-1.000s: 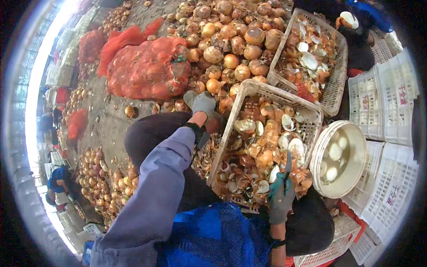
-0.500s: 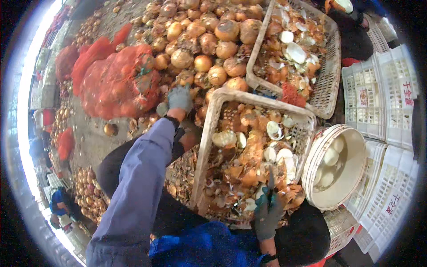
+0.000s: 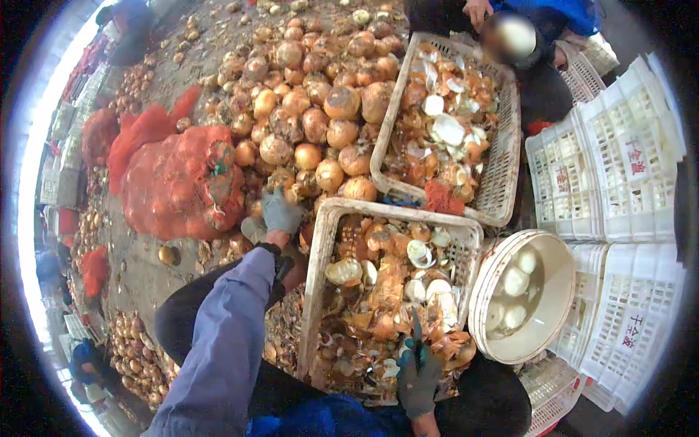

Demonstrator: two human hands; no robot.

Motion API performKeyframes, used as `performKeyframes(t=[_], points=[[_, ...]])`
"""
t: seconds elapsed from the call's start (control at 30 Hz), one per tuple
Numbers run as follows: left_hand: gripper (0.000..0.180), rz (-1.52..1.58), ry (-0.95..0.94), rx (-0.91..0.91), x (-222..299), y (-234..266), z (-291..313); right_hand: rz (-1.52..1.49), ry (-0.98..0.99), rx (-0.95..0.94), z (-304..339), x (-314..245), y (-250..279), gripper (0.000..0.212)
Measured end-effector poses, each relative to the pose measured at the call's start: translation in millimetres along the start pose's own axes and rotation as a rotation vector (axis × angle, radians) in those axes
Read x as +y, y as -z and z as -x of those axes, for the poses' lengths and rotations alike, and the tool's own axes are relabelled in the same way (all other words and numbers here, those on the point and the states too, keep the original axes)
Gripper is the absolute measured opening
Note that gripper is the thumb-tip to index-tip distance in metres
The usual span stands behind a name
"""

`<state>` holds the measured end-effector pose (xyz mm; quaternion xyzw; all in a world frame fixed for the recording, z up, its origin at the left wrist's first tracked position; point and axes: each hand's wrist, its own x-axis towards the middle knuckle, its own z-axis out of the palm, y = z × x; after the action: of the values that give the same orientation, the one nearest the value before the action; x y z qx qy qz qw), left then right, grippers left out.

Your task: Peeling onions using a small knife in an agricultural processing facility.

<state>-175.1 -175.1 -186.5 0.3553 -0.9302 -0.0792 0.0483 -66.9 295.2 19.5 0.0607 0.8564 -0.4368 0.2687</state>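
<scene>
My left hand (image 3: 281,213), in a grey glove, reaches to the near edge of a pile of unpeeled onions (image 3: 307,156). Its fingers look stretched out against the onions, with nothing visibly held, though the fingertips are partly hidden. My right hand (image 3: 420,384), also gloved, is closed round the green handle of a knife (image 3: 416,325), whose dark blade points away from me. This hand hovers over the near right part of a dirty white plastic crate (image 3: 312,295). Onion skins (image 3: 382,291) and pale onion pieces fill that crate.
A second crate of peelings (image 3: 510,156) stands beyond. To the right are a white bucket (image 3: 477,309) with peeled onions in liquid and stacked white baskets (image 3: 564,182). A red mesh sack (image 3: 171,186) lies left. At the far right, a co-worker's hand (image 3: 478,12) is near a pale onion.
The view has shifted, so the crates and pile sit lower and farther left. More of the co-worker shows. My left hand stays at the pile's edge; my right keeps the knife.
</scene>
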Motion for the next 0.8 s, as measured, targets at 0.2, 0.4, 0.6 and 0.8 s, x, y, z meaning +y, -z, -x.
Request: performKeyframes(t=[0.2, 0.4, 0.6, 0.8], points=[[0.071, 0.532, 0.301, 0.062, 24, 39, -18, 0.02, -0.001, -0.04, 5, -9, 5, 0.034], [0.045, 1.632, 0.558, -0.345, 79, 115, 9, -0.079, 0.084, 0.08, 27, -33, 24, 0.034], [0.032, 1.972, -0.01, -0.578, 116, 172, 104, -0.241, 0.124, 0.1, 63, -94, 53, 0.026], [0.046, 1.614, -0.042, -0.917, 154, 222, 243, -0.412, 0.287, 0.213, 49, -38, 42, 0.026]])
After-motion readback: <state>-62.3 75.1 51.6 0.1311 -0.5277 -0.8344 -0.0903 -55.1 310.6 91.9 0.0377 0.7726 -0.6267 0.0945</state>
